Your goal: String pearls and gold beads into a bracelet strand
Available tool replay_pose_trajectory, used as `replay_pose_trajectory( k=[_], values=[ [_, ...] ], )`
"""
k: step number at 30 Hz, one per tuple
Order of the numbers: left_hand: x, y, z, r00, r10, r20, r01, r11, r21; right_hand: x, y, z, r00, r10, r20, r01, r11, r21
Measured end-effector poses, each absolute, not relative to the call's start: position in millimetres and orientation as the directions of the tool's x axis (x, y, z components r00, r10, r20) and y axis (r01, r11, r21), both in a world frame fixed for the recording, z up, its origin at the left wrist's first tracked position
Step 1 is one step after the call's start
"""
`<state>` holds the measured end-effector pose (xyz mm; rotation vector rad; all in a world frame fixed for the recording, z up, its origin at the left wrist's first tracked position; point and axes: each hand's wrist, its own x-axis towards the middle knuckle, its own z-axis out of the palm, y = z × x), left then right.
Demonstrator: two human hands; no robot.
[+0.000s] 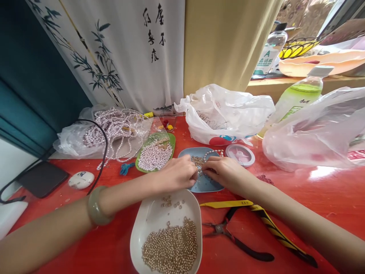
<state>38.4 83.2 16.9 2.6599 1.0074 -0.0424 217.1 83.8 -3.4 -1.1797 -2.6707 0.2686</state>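
Note:
Both hands meet over a small blue tray [211, 186] that holds gold-coloured pieces and a short string of pearly beads [213, 152]. My left hand [181, 172] is closed at the tray's left side, its fingertips pressed together; what they grip is too small to tell. From the right, my right hand [222, 169] reaches in with fingers bent and pinched low over the gold pieces [197, 160]; anything between them is hidden. Nearest to me stands a white tray [137, 243] heaped with gold beads [171, 247]. Behind my left wrist is a green tray [172, 142] of pale pearl beads [154, 155].
Pliers [219, 228] and yellow-black tweezers [228, 204] lie right of the white tray. Bead strands [114, 125] pile at the back left. A round pink-lidded container [241, 155], plastic bags [225, 114] and a green drink bottle [302, 95] stand behind. A white earphone case [81, 180] sits left.

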Motion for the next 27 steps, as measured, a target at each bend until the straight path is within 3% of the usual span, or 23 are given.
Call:
replay_pose_trajectory(
  k=[5,12,16,21,27],
  values=[
    [35,85,16,0.764,0.634,-0.117,0.639,-0.720,0.271,217,80,-2,-0.688,0.718,0.105,0.689,0.692,-0.217],
    [22,88,15,0.730,0.683,0.000,0.630,-0.673,0.387,211,80,-2,-0.727,0.684,0.064,0.668,0.725,-0.168],
    [20,89,16,0.714,0.699,0.040,0.630,-0.666,0.399,212,82,-1,-0.699,0.706,0.119,0.674,0.705,-0.222],
    [27,89,17,0.791,0.612,-0.003,0.583,-0.752,0.308,214,83,9,-0.603,0.773,0.199,0.681,0.628,-0.376],
    [36,89,19,0.811,0.575,-0.112,0.585,-0.797,0.146,220,80,15,-0.530,0.806,0.264,0.678,0.589,-0.439]
  ],
)
